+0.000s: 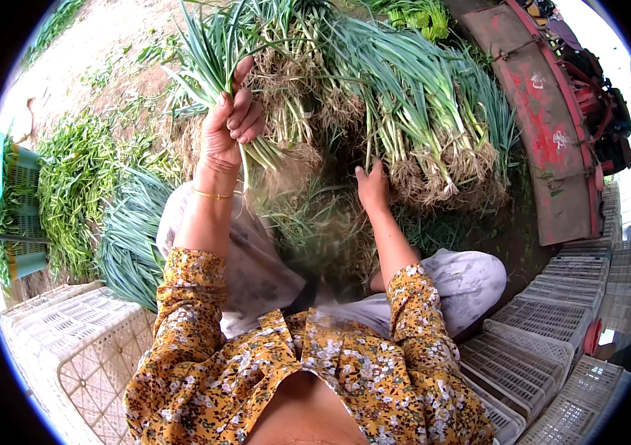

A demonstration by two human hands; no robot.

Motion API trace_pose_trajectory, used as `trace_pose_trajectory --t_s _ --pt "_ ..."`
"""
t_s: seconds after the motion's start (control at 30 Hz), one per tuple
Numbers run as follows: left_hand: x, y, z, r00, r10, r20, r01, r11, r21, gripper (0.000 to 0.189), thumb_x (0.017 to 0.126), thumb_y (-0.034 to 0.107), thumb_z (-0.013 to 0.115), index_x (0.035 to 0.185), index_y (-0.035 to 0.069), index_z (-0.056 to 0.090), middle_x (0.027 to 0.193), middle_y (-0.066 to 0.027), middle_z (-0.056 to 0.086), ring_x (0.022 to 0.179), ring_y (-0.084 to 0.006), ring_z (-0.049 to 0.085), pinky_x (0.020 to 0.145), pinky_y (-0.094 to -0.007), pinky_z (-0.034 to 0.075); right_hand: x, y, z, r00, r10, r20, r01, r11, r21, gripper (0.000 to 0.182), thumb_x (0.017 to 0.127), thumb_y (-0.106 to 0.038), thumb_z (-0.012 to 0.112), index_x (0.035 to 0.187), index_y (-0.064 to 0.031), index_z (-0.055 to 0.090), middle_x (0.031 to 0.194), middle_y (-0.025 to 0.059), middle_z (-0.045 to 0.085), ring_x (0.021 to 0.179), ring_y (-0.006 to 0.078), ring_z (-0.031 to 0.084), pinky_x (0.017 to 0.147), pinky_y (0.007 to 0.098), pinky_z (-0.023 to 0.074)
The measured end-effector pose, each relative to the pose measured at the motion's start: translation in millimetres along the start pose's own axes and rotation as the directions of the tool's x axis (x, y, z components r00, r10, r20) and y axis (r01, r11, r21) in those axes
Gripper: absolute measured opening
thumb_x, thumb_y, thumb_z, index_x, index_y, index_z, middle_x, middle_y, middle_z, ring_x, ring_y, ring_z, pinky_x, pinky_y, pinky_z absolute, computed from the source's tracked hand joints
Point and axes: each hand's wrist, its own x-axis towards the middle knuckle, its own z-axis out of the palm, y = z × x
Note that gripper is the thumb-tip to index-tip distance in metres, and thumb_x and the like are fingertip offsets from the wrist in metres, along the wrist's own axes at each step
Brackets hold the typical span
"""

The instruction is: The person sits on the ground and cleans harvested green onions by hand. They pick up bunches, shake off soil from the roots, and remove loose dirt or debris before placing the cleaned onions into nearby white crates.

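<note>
My left hand (233,114) is raised and closed around a bunch of green onions (262,151), leaves upward, with the rooted ends hanging out below the fist. My right hand (372,181) is lower and to the right, its thumb and fingers at a thin stalk beside the large pile of green onions (421,100). Whether it grips that stalk cannot be told. More green onions with tangled, soil-brown roots (290,72) lie just beyond my hands. Loose leaves and root scraps (321,228) cover the ground between my knees.
Cut green leaves (79,189) and a bundle of long onion leaves (134,239) lie at the left. White plastic crates (98,356) stand at lower left, others (549,317) at right. A worn red metal panel of a machine (543,122) borders the pile at upper right.
</note>
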Motion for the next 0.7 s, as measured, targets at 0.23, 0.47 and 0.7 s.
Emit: trace_pose_trajectory --t_s 0.23,0.47,0.7 --pt "-16 -48 -12 0.618 -0.182 -0.765 0.585 0.757 0.292 0.015 0.084 0.016 0.062 0.079 0.004 0.054 0.051 0.0026 0.043 0.041 -0.0089 0.037 0.038 -0.0232 0.029 -43 -43 -22 0.801 0.019 0.598 -0.518 0.522 0.677 0.009 0.086 -0.01 0.061 0.087 -0.0009 0.062 0.075 0.0046 0.064 0.065 0.0102 0.058 0.058 0.023 0.0454" --pt "-31 -96 -28 0.605 -0.232 -0.762 0.769 0.415 0.485 0.015 0.071 0.004 0.072 0.071 0.007 0.057 0.058 0.0013 0.051 0.043 -0.0099 0.043 0.04 -0.0247 0.032 -119 -50 -28 0.785 -0.112 0.609 -0.312 0.778 0.546 0.011 0.084 -0.009 0.064 0.088 0.001 0.063 0.076 0.0007 0.062 0.068 0.007 0.053 0.063 0.0217 0.0432" --pt "-28 -94 -30 0.545 -0.348 -0.763 0.799 0.493 0.345 0.013 0.073 0.0 0.07 0.083 0.004 0.062 0.069 -0.0029 0.06 0.05 -0.0117 0.051 0.041 -0.0254 0.035 -65 -74 -22 0.777 -0.032 0.629 -0.626 0.078 0.776 0.021 0.085 -0.025 0.064 0.088 -0.0049 0.06 0.08 0.001 0.063 0.069 0.0095 0.056 0.061 0.0253 0.0469"
